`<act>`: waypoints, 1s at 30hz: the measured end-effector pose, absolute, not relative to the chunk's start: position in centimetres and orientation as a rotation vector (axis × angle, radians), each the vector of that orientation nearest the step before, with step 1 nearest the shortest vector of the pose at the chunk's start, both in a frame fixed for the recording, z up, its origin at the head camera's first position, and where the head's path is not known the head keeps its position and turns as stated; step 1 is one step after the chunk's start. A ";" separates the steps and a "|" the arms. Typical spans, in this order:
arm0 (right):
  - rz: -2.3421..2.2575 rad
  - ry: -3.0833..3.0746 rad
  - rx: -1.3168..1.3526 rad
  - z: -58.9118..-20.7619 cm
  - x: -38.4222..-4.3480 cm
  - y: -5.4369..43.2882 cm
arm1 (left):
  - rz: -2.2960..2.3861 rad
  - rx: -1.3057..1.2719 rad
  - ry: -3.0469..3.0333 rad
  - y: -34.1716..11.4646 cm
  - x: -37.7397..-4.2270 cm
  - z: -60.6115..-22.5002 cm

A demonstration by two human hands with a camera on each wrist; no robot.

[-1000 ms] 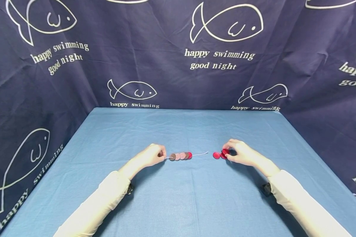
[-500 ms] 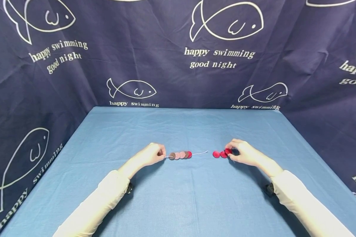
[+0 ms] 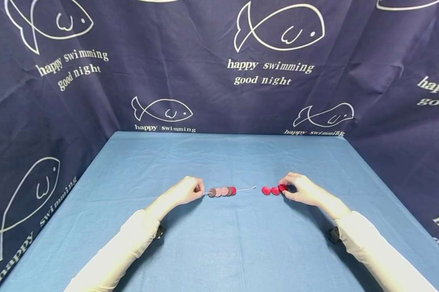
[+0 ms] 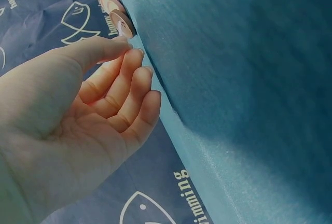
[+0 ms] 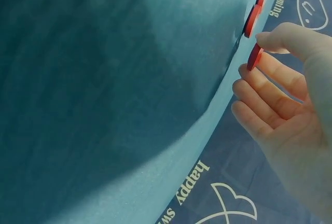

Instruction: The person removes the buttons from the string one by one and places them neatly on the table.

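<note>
Several overlapping buttons are threaded in a row on a white string (image 3: 246,189): a brown button (image 3: 211,192), two pink buttons (image 3: 224,191), another brown one and a red one at the right end. My left hand (image 3: 190,190) pinches the string just left of the row, between thumb and forefinger. My right hand (image 3: 300,189) pinches a red button (image 5: 254,56) between thumb and forefinger, tilted on edge. Two loose red buttons (image 3: 266,190) lie on the cloth just left of that hand, beyond the string's free end.
A blue cloth (image 3: 219,243) covers the table. Navy curtains (image 3: 212,73) with white fish prints stand behind it and at both sides. Dark wrist devices (image 3: 334,234) show under the cream sleeves.
My right hand has moved slightly right with a red button, drawing it off the other red buttons, which now lie more separately. The left hand and the threaded row stay put.
</note>
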State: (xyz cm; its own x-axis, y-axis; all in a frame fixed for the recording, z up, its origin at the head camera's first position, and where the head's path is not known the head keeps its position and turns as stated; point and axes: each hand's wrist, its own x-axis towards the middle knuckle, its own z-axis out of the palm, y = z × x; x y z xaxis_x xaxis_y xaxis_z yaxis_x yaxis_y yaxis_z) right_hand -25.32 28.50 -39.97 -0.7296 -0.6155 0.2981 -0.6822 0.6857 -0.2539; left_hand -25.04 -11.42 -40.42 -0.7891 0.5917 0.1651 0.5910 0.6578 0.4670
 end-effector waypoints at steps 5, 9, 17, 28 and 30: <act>0.514 -2.679 1.065 -40.1 -25.3 28.6 | 0.801 1.010 2.857 -11.4 -25.1 -40.4; 0.508 -2.645 1.079 -40.2 -25.1 28.6 | 0.800 1.024 2.855 -11.4 -25.0 -40.4; 0.494 -2.675 1.052 -40.1 -24.9 28.8 | 0.800 1.009 2.856 -11.4 -25.1 -40.5; 0.497 -2.693 1.053 -40.3 -24.9 28.9 | 0.809 1.035 2.855 -11.4 -25.0 -40.5; 0.498 -2.713 1.047 -40.4 -24.9 28.9 | 0.806 1.029 2.858 -11.4 -25.0 -40.4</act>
